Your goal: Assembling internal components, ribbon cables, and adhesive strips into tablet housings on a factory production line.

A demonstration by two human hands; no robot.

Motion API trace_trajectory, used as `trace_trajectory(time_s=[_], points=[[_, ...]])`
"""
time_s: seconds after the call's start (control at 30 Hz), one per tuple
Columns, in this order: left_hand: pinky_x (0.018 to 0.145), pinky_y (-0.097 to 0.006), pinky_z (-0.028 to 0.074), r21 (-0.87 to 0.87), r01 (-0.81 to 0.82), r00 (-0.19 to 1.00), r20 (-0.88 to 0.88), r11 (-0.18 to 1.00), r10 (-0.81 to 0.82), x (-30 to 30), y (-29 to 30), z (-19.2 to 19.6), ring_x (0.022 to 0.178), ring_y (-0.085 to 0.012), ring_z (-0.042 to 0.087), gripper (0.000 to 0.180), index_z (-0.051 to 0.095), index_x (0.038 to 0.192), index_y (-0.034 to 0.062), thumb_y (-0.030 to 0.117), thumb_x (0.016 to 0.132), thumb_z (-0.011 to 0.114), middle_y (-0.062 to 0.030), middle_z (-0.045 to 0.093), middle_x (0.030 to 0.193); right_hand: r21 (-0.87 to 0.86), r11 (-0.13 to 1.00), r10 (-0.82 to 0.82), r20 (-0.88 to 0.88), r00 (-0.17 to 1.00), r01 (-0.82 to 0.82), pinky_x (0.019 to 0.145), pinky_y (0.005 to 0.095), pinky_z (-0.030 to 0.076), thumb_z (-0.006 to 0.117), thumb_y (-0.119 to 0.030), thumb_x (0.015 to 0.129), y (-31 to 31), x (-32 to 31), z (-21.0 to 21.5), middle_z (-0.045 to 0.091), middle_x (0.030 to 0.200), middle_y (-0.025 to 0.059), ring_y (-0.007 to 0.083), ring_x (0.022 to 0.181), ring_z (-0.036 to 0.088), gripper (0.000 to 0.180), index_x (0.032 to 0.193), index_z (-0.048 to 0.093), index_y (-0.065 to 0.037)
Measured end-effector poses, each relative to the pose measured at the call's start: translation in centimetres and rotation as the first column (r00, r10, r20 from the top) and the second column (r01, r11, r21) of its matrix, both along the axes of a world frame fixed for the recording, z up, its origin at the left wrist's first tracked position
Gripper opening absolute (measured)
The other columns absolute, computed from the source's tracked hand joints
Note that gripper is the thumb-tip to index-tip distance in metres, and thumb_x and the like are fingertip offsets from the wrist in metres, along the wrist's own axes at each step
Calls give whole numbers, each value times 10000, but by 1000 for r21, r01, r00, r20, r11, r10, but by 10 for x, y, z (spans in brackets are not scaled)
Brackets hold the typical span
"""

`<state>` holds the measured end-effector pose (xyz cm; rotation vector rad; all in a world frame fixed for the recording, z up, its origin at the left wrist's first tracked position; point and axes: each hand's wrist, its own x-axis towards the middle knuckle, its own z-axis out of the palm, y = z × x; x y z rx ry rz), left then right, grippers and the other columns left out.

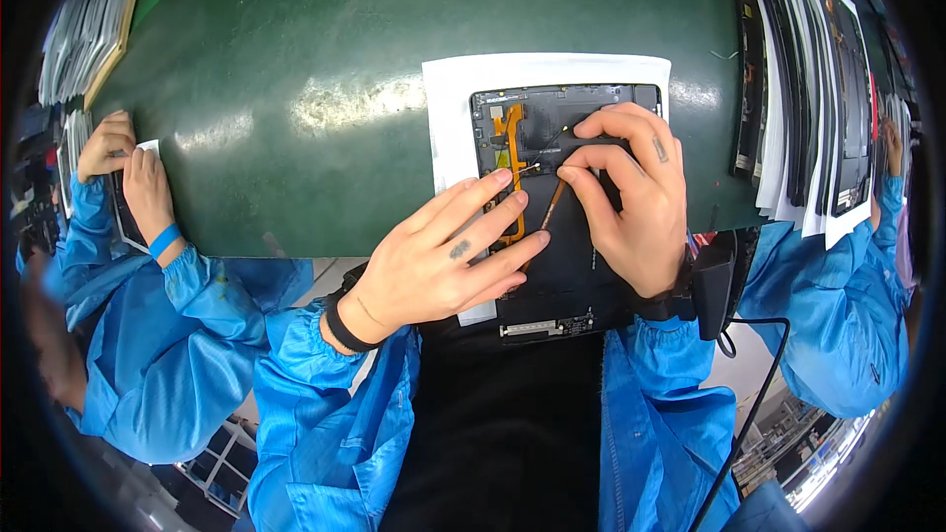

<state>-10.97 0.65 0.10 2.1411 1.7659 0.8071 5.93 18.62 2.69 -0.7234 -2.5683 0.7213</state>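
An opened tablet housing, black inside with an orange flat cable along its left side, lies in front of me. My left hand rests over its left part, fingers stretched out and apart. The fingertips are near the orange cable and a thin wire with a small white connector. My right hand is over the right part, with thumb and finger pinched on the top end of a thin brown strip. That strip slants down toward my left fingers, which hide part of it.
White paper lies under the housing on the green table. At right, several black housings stand between paper sheets. More stacked sheets are at far left. A co-worker's hands work at left; a black cable hangs at right.
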Motion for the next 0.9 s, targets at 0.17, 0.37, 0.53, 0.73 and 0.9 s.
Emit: trace_trajectory(time_s=[0.17,0.37,0.53,0.73,0.9], points=[[1099,-467,550,-23,16,1000,-26,1000,-17,-1,2,-1,1373,-359,588,504,795,1290,247,378,806,850,-119,632,1370,10,1000,-4,2,1000,3,1009,429,456,840,-30,804,1,0,-2,706,1146,66,316,1210,643,148,907,737,-53],[1052,-432,530,-39,1,998,-62,999,-3,1,8,-2,1327,-348,603,603,735,1388,241,452,831,832,-118,579,1359,9,1000,-17,3,1000,17,1001,430,458,840,-27,802,2,-1,-2,700,1132,66,315,1201,648,145,902,737,-51],[1004,-420,517,-74,4,995,-100,997,-11,0,13,4,1279,-342,609,665,701,1428,222,496,835,824,-131,548,1371,28,999,-20,-8,1000,20,925,422,455,839,-51,815,3,-1,-5,698,1127,38,292,1194,650,135,898,734,-70],[994,-422,504,-90,-11,997,-81,996,3,2,15,4,1256,-338,608,706,683,1447,189,521,839,819,-134,539,1366,25,999,-25,2,1000,25,892,417,452,838,-67,824,3,-2,-3,695,1135,25,282,1193,650,128,897,733,-80],[992,-423,503,-100,-11,997,-76,995,3,0,17,4,1240,-334,604,730,669,1464,186,524,836,824,-133,534,1368,26,999,-30,9,1000,30,892,419,451,837,-70,826,4,-4,-3,694,1138,27,286,1198,648,127,897,732,-83]])
